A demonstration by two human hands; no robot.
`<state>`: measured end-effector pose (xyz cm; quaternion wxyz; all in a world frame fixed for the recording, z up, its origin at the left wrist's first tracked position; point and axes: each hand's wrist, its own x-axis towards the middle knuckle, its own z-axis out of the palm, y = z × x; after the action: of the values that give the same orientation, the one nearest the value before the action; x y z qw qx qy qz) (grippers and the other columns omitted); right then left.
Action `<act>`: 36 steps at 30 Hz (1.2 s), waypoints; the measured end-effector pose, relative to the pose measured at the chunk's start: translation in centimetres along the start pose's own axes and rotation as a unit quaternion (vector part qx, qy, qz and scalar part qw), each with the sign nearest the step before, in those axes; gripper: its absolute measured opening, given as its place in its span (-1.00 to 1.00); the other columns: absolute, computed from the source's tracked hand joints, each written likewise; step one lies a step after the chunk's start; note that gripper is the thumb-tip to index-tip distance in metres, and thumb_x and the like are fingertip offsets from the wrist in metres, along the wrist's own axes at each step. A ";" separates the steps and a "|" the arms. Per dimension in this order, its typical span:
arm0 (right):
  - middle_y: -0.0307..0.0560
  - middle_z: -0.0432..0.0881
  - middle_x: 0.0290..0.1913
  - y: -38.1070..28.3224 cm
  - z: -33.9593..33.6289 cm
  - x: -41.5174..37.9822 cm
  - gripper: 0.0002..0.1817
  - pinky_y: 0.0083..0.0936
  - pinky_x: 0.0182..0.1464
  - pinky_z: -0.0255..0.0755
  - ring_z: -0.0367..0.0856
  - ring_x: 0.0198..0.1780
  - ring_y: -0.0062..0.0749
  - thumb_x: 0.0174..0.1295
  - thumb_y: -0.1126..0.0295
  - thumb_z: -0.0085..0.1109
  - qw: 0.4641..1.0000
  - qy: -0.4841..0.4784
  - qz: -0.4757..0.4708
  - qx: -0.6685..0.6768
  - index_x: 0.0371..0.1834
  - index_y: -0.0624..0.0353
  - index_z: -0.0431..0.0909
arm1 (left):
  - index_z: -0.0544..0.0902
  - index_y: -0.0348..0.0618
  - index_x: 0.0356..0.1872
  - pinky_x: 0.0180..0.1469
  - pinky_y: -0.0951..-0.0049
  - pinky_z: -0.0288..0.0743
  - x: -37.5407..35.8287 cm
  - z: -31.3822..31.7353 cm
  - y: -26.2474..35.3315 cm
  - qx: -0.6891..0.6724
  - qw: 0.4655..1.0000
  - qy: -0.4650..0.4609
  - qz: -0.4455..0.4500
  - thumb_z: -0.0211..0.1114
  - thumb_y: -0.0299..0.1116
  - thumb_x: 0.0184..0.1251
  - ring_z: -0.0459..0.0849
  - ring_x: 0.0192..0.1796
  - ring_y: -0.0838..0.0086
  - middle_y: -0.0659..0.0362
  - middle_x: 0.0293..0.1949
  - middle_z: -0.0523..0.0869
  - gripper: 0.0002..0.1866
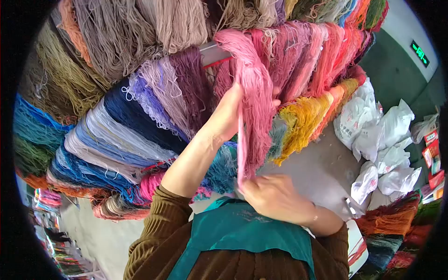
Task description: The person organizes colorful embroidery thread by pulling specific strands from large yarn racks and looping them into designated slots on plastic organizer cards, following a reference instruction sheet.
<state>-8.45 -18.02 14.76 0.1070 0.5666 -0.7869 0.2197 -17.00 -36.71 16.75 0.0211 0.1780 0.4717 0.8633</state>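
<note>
A long pink yarn skein [256, 88] hangs over the end of a metal bar [213, 53] in front of me. My left hand [232, 109] is wrapped round the skein from behind; its fingertips show at the right edge of the yarn. Lower down, my right hand [277, 198] is closed in a pinch on a thin pink strand drawn down along the skein's left side. Slight blur softens this hand. The skein's lower end hangs just above the right hand.
Rows of hanging skeins surround the bar, with mauve yarn [191, 79] at left and yellow yarn [303, 119] at right. Teal yarn [223, 168] hangs behind my hands. White plastic bags [385, 130] lie on the floor at right. Orange yarn [389, 217] is at lower right.
</note>
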 end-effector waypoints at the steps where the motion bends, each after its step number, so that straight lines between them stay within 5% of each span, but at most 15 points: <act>1: -0.16 0.54 -0.55 0.4 1.3 -0.1 -0.79 -0.41 -0.47 0.45 0.59 -0.52 -0.28 0.10 0.30 0.26 1.000 -0.004 0.001 -0.024 -0.38 0.17 0.48 | 0.26 -0.19 0.35 0.05 0.30 0.56 -0.4 0.5 0.2 0.031 0.999 -0.004 0.016 0.16 0.17 0.32 0.66 -0.01 0.33 0.08 -0.04 0.63 -0.24; 3: -0.11 0.56 -0.48 1.6 3.6 0.1 -0.77 -0.45 -0.38 0.48 0.61 -0.43 -0.25 0.07 0.29 0.29 0.997 -0.012 -0.002 -0.072 -0.35 0.18 0.49 | 0.31 -0.23 0.32 -0.23 0.46 0.58 -1.2 1.3 1.5 0.139 0.990 -0.001 -0.017 0.27 -0.03 0.30 0.65 -0.34 0.51 0.16 -0.26 0.65 -0.32; 5: -0.02 0.62 -0.36 2.8 1.6 -0.1 -0.76 -0.48 -0.25 0.52 0.63 -0.26 -0.35 0.18 0.26 0.24 0.993 -0.008 0.078 0.085 -0.30 0.24 0.55 | 0.36 -0.25 0.28 -0.36 0.50 0.52 -2.2 -0.3 1.9 0.020 0.997 -0.060 -0.042 0.26 -0.07 0.31 0.52 -0.52 0.57 0.20 -0.39 0.60 -0.37; 7: -0.03 0.64 -0.22 4.4 -1.2 0.8 -0.78 -0.49 -0.16 0.51 0.61 -0.09 -0.38 0.24 0.30 0.20 0.926 0.079 0.230 0.290 -0.26 0.28 0.57 | 0.45 -0.24 0.18 -0.50 0.49 0.45 -3.0 -1.1 1.8 -0.076 0.992 -0.078 -0.070 0.23 -0.03 0.33 0.37 -0.70 0.62 0.23 -0.55 0.49 -0.44; 9: -0.09 0.65 -0.18 7.5 -0.8 3.0 -0.75 -0.51 -0.14 0.51 0.60 -0.06 -0.44 0.34 0.34 0.10 0.883 0.237 0.213 0.343 -0.11 0.33 0.55 | 0.47 -0.22 0.13 -0.52 0.45 0.44 -3.1 -1.5 -0.5 -0.257 0.951 -0.160 -0.065 0.18 0.07 0.35 0.37 -0.73 0.60 0.23 -0.56 0.48 -0.43; 11: -0.12 0.66 -0.25 8.1 -0.9 6.8 -0.72 -0.52 -0.16 0.52 0.63 -0.16 -0.43 0.37 0.32 0.07 0.775 0.214 0.152 0.574 -0.01 0.31 0.51 | 0.48 -0.19 0.09 -0.54 0.39 0.43 -3.0 -0.4 -2.5 -0.321 0.915 -0.234 -0.062 0.13 0.17 0.34 0.39 -0.74 0.57 0.21 -0.55 0.48 -0.40; 15: -0.18 0.62 -0.39 7.0 -1.7 10.8 -0.68 -0.52 -0.25 0.54 0.65 -0.34 -0.44 0.37 0.30 0.07 0.511 0.039 0.147 0.846 0.07 0.29 0.46 | 0.40 -0.18 0.20 -0.54 0.34 0.50 -4.6 -0.1 -6.1 -0.415 0.866 -0.263 -0.095 0.16 0.39 0.14 0.52 -0.64 0.44 0.06 -0.28 0.58 -0.14; 18: -0.24 0.50 -0.50 8.7 -1.3 12.3 -0.69 -0.53 -0.40 0.49 0.60 -0.49 -0.51 0.34 0.31 0.11 0.469 -0.060 0.028 0.881 0.04 0.26 0.47 | 0.31 -0.17 0.32 -0.43 0.32 0.61 -8.4 -0.7 -5.3 -0.221 0.961 -0.074 -0.146 0.28 0.42 -0.01 0.67 -0.36 0.32 -0.06 0.06 0.55 0.02; 21: -0.10 0.54 -0.54 7.3 -4.2 12.9 -0.74 -0.30 -0.46 0.46 0.57 -0.55 -0.19 0.24 0.41 0.15 0.862 0.236 0.010 0.448 -0.06 0.30 0.46 | 0.05 -0.12 0.46 0.04 0.19 0.58 -9.3 0.2 -3.8 -0.113 0.991 -0.023 -0.065 0.52 0.18 -0.11 0.59 0.09 0.26 -0.01 0.35 0.30 0.17; 22: 0.05 0.57 -0.54 7.5 -4.9 13.2 -0.74 -0.22 -0.44 0.46 0.59 -0.53 -0.01 0.18 0.44 0.18 0.925 0.314 0.035 0.213 -0.10 0.31 0.46 | 0.00 -0.13 0.48 0.13 0.18 0.50 -9.5 0.7 -3.4 -0.015 0.997 -0.025 -0.064 0.57 0.06 -0.11 0.53 0.17 0.28 0.01 0.37 0.27 0.19; 24: 0.21 0.57 -0.52 7.2 -4.5 14.3 -0.73 -0.10 -0.41 0.47 0.61 -0.46 0.10 0.11 0.41 0.19 0.945 0.297 0.074 0.113 -0.16 0.28 0.43 | -0.07 -0.15 0.49 0.27 0.24 0.37 -10.1 1.0 -3.1 0.162 0.980 -0.026 -0.116 0.61 -0.27 -0.08 0.37 0.33 0.33 0.03 0.40 0.22 0.18; 27: 0.19 0.59 -0.51 7.8 -1.5 13.5 -0.71 -0.07 -0.38 0.48 0.62 -0.45 0.11 0.10 0.36 0.18 0.975 0.213 0.063 -0.012 -0.16 0.27 0.43 | 0.07 -0.26 0.43 0.09 0.39 0.50 -11.2 1.6 -5.3 0.506 0.857 0.094 0.022 0.48 -0.39 0.07 0.60 0.06 0.40 0.00 0.16 0.50 -0.05; 30: 0.14 0.62 -0.50 10.5 1.2 12.2 -0.74 -0.19 -0.38 0.52 0.67 -0.47 -0.05 0.09 0.42 0.17 0.960 0.151 0.165 0.170 -0.18 0.32 0.51 | 0.25 -0.30 0.33 -0.01 0.44 0.54 -14.9 0.7 -6.3 0.380 0.901 0.102 -0.181 0.40 -0.44 0.16 0.65 -0.09 0.47 0.04 -0.05 0.63 -0.28; 33: 0.02 0.64 -0.48 15.6 4.3 11.8 -0.72 -0.35 -0.36 0.53 0.68 -0.44 -0.36 0.09 0.45 0.16 0.865 0.150 0.283 0.387 -0.13 0.35 0.56 | 0.35 -0.29 0.25 -0.13 0.49 0.55 -17.6 -0.4 -5.2 0.273 0.937 0.053 -0.212 0.31 -0.48 0.24 0.64 -0.21 0.55 0.13 -0.16 0.67 -0.45; 36: -0.13 0.69 -0.34 17.0 5.1 12.5 -0.76 -0.51 -0.25 0.51 0.63 -0.35 -0.53 0.18 0.48 0.18 0.795 0.173 0.227 0.536 -0.11 0.35 0.59 | 0.41 -0.24 0.20 -0.27 0.53 0.54 -21.0 -2.0 -4.7 0.279 0.918 0.139 -0.245 0.29 -0.47 0.29 0.60 -0.30 0.62 0.22 -0.24 0.66 -0.54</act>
<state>-28.20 -26.46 11.69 -0.1324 0.2911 -0.6178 0.7183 1.41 -40.01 5.82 0.1157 -0.0662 0.7208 0.6802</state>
